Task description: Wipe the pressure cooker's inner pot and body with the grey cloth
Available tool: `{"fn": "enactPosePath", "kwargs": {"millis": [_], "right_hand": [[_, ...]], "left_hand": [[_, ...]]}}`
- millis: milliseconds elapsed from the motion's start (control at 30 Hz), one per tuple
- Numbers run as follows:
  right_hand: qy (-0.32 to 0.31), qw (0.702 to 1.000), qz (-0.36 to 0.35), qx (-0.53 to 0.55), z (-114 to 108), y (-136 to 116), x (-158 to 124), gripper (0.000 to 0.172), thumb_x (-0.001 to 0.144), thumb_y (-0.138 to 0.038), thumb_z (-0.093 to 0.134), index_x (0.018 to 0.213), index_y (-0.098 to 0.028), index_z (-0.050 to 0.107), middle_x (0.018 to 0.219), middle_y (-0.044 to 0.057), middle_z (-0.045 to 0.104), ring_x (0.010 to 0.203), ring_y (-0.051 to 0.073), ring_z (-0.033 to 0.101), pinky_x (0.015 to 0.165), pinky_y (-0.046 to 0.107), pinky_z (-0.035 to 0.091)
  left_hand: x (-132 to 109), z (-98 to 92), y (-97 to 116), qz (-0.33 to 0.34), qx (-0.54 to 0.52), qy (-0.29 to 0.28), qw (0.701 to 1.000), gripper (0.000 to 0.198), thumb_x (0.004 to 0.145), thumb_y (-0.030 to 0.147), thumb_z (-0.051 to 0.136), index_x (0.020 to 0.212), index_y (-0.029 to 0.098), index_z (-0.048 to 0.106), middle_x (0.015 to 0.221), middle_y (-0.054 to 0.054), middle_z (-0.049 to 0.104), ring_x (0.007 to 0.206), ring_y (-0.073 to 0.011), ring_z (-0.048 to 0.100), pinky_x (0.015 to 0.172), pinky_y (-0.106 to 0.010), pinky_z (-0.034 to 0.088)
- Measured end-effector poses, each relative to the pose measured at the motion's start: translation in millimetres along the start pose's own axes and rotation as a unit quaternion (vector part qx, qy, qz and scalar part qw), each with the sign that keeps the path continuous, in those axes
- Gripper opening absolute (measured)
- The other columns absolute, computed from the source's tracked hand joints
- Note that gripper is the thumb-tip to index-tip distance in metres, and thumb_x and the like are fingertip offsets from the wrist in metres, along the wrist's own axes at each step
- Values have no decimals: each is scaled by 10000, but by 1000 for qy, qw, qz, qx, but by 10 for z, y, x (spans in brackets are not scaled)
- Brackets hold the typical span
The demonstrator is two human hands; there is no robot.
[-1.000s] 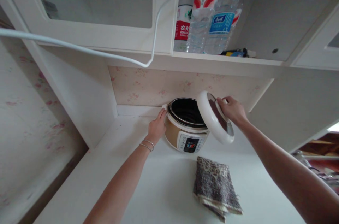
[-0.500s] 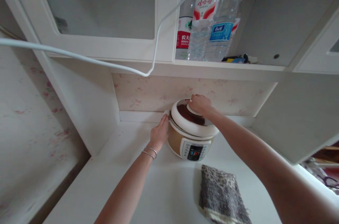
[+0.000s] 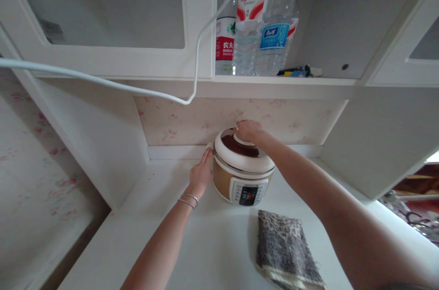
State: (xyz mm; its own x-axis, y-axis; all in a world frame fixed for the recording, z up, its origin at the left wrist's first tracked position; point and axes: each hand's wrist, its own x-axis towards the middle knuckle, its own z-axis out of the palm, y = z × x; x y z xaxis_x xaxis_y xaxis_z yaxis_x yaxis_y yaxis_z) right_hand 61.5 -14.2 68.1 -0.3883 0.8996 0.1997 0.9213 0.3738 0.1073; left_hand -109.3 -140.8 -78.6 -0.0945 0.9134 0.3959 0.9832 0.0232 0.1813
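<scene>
- The right hand (image 3: 249,131) has its fingers curled round the handle on top of the lid (image 3: 245,159); its fingertips are mostly hidden.
- The left hand (image 3: 201,172) lays its fingers, side by side, against the left edge of the electric cooker (image 3: 222,178); whether they pinch the side handle (image 3: 210,145) cannot be told.
- The cooker stands directly below the right grip and just right of the left hand, its control panel (image 3: 248,192) facing the wearer.
- The lid sits over the cooker's mouth, under the right grip; a dark line shows along the seam, so full seating is uncertain.
- Good handling here probably means level, central pressure from the right hand, with the left bracing the body against turning.
- Left fingertips are best kept clear of the seam.
- The folded cloth (image 3: 286,244) lies nearer the wearer than both grips, apart from the cooker.
</scene>
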Motion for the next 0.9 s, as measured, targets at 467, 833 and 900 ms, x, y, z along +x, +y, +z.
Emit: {"fn": "enactPosePath", "kwargs": {"millis": [467,833,900], "right_hand": [[7,993,-118,-18,132,109,-1,415,942,-423,382,1142,-131,597,1145,194,629,1076,309,582,879,402,441],[109,966,-234,-29,127,242,-205,471,962,-527,290,1221,-219,535,1210,110,598,1049,261,561,853,368,408],[154,965,-213,8,135,295,-285,473,971,-511,263,1267,-228,501,1283,98,554,1071,260,543,871,371,404]], "left_hand": [[18,-41,1,0,10,-30,1000,748,823,97,369,1504,293,132,1562,-61,198,918,-214,666,785,-361,545],[-32,-97,29,-9,11,-40,999,756,828,118,371,1507,305,95,1573,-47,157,925,-228,662,808,-386,541],[-30,-87,27,-8,13,-41,999,754,828,124,371,1507,301,96,1575,-46,148,906,-226,663,799,-393,543]]}}
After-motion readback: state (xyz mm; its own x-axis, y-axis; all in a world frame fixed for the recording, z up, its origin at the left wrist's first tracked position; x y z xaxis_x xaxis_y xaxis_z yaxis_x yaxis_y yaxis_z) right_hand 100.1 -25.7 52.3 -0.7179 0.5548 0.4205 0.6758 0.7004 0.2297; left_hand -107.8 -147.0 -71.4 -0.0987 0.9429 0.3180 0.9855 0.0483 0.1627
